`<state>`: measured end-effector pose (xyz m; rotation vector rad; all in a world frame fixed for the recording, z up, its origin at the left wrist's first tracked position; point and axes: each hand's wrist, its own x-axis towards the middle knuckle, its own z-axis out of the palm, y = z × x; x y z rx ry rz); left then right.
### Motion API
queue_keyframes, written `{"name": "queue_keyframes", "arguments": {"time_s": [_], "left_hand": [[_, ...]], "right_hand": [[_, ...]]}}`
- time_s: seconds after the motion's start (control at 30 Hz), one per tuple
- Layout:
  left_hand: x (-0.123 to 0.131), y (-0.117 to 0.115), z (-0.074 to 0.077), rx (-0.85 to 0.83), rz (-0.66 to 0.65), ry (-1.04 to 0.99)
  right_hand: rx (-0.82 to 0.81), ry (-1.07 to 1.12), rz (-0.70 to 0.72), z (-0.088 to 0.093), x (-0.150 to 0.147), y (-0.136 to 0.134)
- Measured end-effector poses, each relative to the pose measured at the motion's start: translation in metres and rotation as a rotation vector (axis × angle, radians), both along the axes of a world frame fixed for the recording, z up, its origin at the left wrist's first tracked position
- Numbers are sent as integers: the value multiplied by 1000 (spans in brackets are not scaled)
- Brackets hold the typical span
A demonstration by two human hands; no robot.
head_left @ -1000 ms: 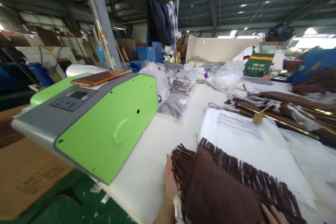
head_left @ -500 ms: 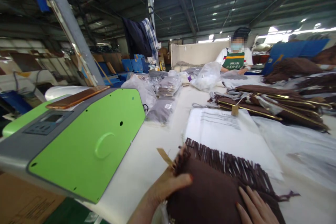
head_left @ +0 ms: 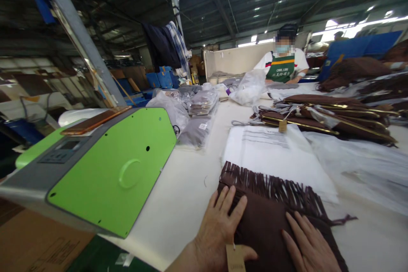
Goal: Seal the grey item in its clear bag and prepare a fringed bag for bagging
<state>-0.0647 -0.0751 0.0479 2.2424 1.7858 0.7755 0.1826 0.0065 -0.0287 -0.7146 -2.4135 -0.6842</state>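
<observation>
A folded brown fringed scarf (head_left: 270,212) lies on the white table (head_left: 188,191) right in front of me. My left hand (head_left: 219,229) rests flat on its left edge, fingers spread. A small tan paper tag (head_left: 235,258) sits by that hand's thumb. My right hand (head_left: 307,248) lies flat on the scarf's right part, fingers stretched out. The fringe points away from me onto a stack of white plastic bags (head_left: 270,153).
A green and grey machine (head_left: 105,170) stands at the left with a wooden strip on top. Bagged scarves (head_left: 197,129) and brown scarves on gold hangers (head_left: 325,117) lie farther back. A person in a green apron (head_left: 282,66) works at the far end.
My left hand let go of the scarf's fringed corner and now lies flat on it. The right hand has slid further onto the fabric. The scarf lies flatter.
</observation>
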Motion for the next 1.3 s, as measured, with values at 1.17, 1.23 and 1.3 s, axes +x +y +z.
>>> {"name": "queue_keyframes", "arguments": {"time_s": [1.17,1.23,1.3], "left_hand": [[34,-12,0,-289,401,317],[39,-10,-4,-216,446,344],[41,-9,-9,-160,447,367]], "right_hand": [[-176,78,-57,0,-9,-15],[-178,78,-68,0,-10,-16],[-184,76,-83,1,-10,-17]]}}
